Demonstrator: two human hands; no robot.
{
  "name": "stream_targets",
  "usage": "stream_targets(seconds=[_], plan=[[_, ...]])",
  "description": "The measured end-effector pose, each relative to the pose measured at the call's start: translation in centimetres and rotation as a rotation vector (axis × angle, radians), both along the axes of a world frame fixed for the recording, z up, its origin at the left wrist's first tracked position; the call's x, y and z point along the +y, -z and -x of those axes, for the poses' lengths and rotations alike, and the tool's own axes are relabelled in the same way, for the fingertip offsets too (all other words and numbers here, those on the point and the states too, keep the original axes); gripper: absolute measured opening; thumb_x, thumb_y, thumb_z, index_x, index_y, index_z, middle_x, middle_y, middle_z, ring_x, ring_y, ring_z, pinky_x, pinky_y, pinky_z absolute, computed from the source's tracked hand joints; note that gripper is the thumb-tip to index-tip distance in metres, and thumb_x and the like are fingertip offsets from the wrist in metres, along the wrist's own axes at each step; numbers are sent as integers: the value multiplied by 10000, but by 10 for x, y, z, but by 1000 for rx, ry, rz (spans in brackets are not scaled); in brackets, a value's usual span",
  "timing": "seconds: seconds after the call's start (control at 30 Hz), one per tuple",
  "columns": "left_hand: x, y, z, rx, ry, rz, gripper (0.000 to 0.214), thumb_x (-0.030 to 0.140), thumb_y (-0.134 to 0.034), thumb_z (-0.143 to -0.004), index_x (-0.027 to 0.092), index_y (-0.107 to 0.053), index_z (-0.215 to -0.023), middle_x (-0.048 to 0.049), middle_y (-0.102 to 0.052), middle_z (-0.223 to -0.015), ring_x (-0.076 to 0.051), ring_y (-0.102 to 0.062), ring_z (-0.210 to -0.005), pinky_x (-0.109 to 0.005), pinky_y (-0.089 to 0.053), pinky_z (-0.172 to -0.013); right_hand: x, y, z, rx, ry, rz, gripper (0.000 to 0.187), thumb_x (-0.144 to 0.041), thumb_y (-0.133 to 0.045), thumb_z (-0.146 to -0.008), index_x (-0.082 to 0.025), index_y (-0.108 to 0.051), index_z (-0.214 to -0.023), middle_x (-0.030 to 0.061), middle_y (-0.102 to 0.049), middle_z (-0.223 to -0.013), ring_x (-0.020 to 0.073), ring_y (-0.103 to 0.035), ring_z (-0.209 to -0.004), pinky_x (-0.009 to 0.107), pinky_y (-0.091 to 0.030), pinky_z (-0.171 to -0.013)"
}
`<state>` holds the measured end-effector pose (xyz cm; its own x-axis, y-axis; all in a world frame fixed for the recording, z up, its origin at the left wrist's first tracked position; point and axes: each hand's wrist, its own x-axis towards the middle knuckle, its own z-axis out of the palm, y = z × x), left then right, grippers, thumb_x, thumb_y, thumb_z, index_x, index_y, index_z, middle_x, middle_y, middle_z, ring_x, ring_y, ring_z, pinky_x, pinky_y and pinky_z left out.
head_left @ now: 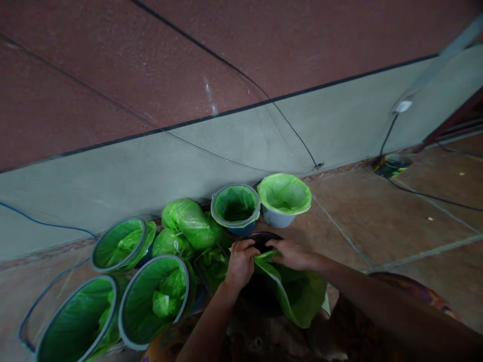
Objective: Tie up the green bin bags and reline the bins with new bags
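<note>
A green plastic bag hangs over a dark bucket low in the middle of the head view. My left hand is closed on the bag's edge at the bucket's left side. My right hand grips the same bag's upper edge on the right, fingers curled over the bucket's far rim. Much of the bag drapes outside the bucket toward me. Just beyond my hands stand a bucket with a grey rim and a pale bucket, both lined with green bags.
At the left, several grey-rimmed bins hold green liners. Full green bags lie against the wall. A blue cord runs along the left. A small tin and a black cable are on the tiled floor at right.
</note>
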<state>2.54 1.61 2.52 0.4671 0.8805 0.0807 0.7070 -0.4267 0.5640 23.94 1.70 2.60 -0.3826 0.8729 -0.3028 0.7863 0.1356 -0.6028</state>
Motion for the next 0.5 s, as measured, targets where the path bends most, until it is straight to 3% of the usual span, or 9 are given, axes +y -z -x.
stream_targets(seconds=[0.1,0.17,0.23,0.3,0.4,0.5], plan=[[-4,-2,-1,36,-10,-71,516,13,-480,-773,257,-700,-1171,-87,-544,-1406,-269,-490,-1266,-501,-356,-1093,3,6,1,-115,78,-8,205,-198,-544,-843,-168,-731,-922,130,-743,-980,261,-667,-927,326,-462,-816],[-8,-6,-4,28,-151,-134,585,27,-489,-774,202,-590,-1323,-133,-467,-1466,-297,-451,-1307,-500,-348,-1102,7,7,-3,-119,160,4,214,-172,-520,-842,-145,-731,-874,156,-740,-971,265,-671,-900,325,-456,-784],[-13,-9,-10,-21,-314,-148,521,125,-524,-826,133,-532,-1347,-184,-492,-1404,-310,-466,-1286,-473,-371,-1090,10,5,-7,-94,215,22,234,-151,-505,-834,-133,-732,-885,158,-738,-974,258,-671,-894,315,-451,-763],[-20,-12,-19,-63,-420,-59,467,316,-569,-870,118,-532,-1292,-197,-563,-1276,-314,-522,-1221,-444,-417,-1043,10,2,-6,-69,242,52,235,-134,-497,-822,-130,-725,-880,144,-735,-962,238,-662,-877,294,-447,-734],[-30,-9,-34,-40,-500,203,616,516,-636,-816,136,-501,-1282,-195,-606,-1199,-326,-599,-1125,-417,-466,-950,3,-1,1,2,300,128,191,-140,-510,-805,-142,-697,-845,101,-725,-933,194,-639,-818,251,-434,-667],[-33,-3,-37,38,-464,366,739,387,-678,-796,92,-395,-1412,-226,-652,-1132,-342,-658,-1011,-401,-477,-863,1,-5,1,45,322,195,169,-152,-503,-810,-146,-671,-795,71,-709,-842,161,-613,-707,231,-401,-580]])
